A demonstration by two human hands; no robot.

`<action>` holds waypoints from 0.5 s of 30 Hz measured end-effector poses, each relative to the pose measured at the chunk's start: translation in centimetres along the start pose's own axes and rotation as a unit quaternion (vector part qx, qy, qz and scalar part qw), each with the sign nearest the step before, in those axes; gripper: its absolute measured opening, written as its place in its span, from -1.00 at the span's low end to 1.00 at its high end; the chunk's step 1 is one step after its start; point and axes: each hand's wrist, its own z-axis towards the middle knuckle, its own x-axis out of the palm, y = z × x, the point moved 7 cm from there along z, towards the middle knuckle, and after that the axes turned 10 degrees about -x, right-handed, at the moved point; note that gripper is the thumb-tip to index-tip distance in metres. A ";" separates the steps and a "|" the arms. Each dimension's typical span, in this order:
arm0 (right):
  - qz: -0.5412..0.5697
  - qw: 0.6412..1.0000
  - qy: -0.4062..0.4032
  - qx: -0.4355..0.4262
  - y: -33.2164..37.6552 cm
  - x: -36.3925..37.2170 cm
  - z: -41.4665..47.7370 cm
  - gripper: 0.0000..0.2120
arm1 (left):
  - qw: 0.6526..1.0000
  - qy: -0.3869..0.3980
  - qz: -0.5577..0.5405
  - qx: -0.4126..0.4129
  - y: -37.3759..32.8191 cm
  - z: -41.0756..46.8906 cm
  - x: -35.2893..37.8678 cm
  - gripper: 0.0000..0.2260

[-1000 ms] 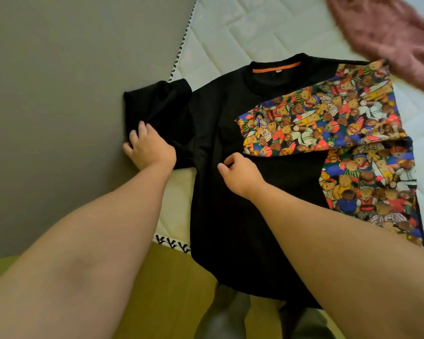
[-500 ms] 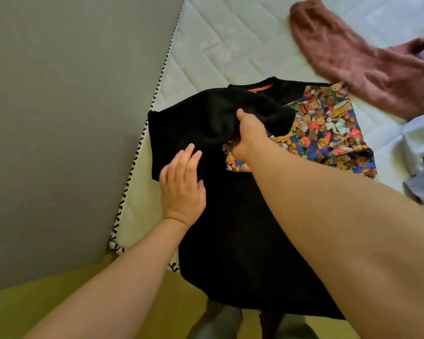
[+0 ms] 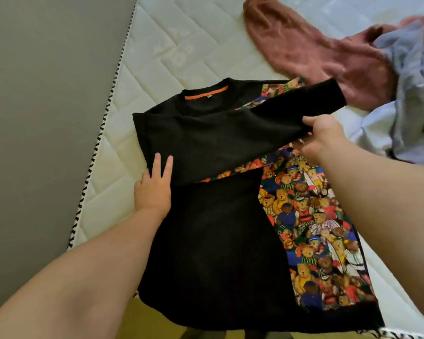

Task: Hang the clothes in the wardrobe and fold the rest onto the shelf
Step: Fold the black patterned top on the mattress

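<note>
Since half a second ago my right grip (image 3: 321, 135) has drawn the black sleeve (image 3: 230, 138) rightward across the sweatshirt (image 3: 218, 241), pinching it near the cuff. My left grip (image 3: 153, 189) lies flat, fingers straight, pinning the fold on the bed (image 3: 157, 57). This looks like the folding step; next the sleeve wants laying down smooth.

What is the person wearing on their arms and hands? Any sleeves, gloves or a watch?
Nothing that shows. The left hand and right hand are bare, with no gloves or watch in view. The left forearm and right forearm are bare too, with no sleeve before the picture's edge.
</note>
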 end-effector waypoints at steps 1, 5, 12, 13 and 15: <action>-0.007 1.000 -0.008 0.011 -0.7 -0.9 0.9 -0.74 | 1.000 0.004 0.018 -0.002 0.1 -0.1 0.6 -0.09; -0.032 0.998 -0.030 0.033 -2.8 -3.2 2.9 -0.70 | 1.000 -0.002 0.023 -0.021 1.0 -0.4 2.1 -0.08; -0.058 0.998 -0.030 0.011 -2.8 -3.7 4.5 -0.60 | 0.975 0.051 -0.142 -0.161 3.8 -1.4 2.5 -0.19; -0.054 0.998 -0.022 0.008 -2.7 -3.3 4.5 -0.59 | 0.962 0.051 -0.184 -0.197 4.4 -1.5 2.6 -0.24; -0.050 0.999 -0.008 0.002 -2.7 -2.4 4.2 -0.53 | 0.934 0.053 -0.245 -0.255 5.2 -1.5 2.9 -0.36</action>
